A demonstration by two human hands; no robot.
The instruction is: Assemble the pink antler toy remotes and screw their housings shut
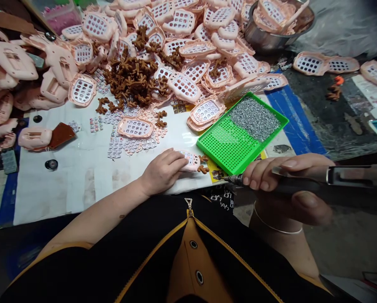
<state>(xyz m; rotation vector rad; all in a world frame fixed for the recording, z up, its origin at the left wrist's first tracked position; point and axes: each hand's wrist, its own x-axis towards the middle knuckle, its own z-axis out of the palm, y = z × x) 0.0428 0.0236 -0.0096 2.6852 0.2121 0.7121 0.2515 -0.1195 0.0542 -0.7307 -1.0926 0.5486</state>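
Near the table's front edge, my left hand (163,171) is closed over a pink toy phone (191,160) with a face and brown antlers (203,164) at its right end. Most of the phone's body is hidden under the fingers. My right hand (283,176) grips a dark power screwdriver (305,185). Its bit end points left, over the yellow patch just below the green tray (207,143). That tray carries a heap of small silver screws (254,118) in its far half. The tool's tip and the phone are apart.
Behind lie a big pile of pink phone shells (182,21), brown antler pieces (131,80) and small printed keys (115,143). More pink shells (13,59) are heaped at left. A metal bowl (279,40) holds shells at the back right, beside clear plastic bags (343,25).
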